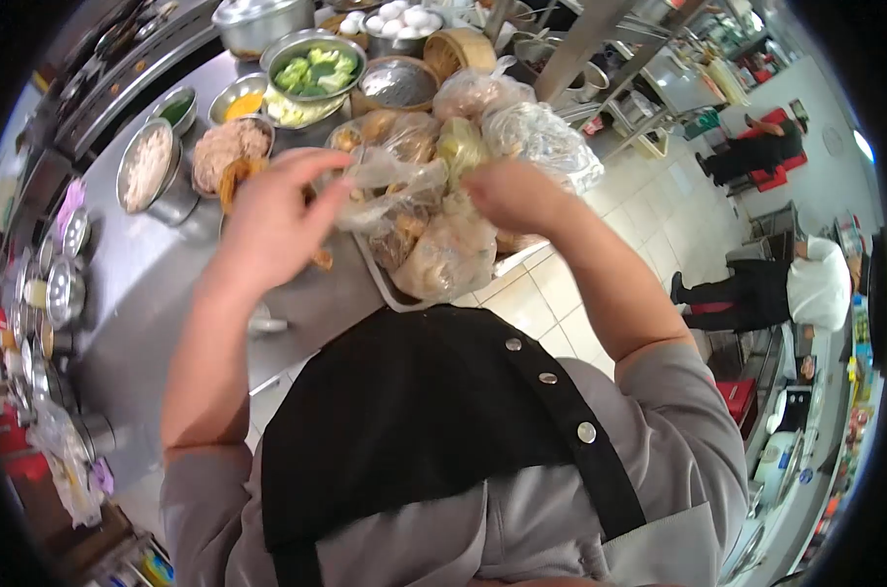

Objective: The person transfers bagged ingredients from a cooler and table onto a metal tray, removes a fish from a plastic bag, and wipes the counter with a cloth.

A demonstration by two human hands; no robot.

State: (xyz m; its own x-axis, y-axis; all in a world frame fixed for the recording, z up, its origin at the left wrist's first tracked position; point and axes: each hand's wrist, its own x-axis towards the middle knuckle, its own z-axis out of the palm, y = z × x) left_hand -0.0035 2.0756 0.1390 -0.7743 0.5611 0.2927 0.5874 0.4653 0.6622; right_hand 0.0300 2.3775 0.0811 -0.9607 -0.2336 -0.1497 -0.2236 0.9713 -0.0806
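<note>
"Where's the bag (396,179)?"
"Upper centre, between left hand (275,223) — thumb and fingers apart, no grip visible — and right hand (514,196), curled, can't tell on what"
"Looks thin, probably best eased gently"

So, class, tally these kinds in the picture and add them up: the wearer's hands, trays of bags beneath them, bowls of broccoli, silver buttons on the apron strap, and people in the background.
Left hand and right hand: 2
Tray of bags: 1
Broccoli bowl: 1
Silver buttons: 3
Background people: 2
Total: 9
</note>
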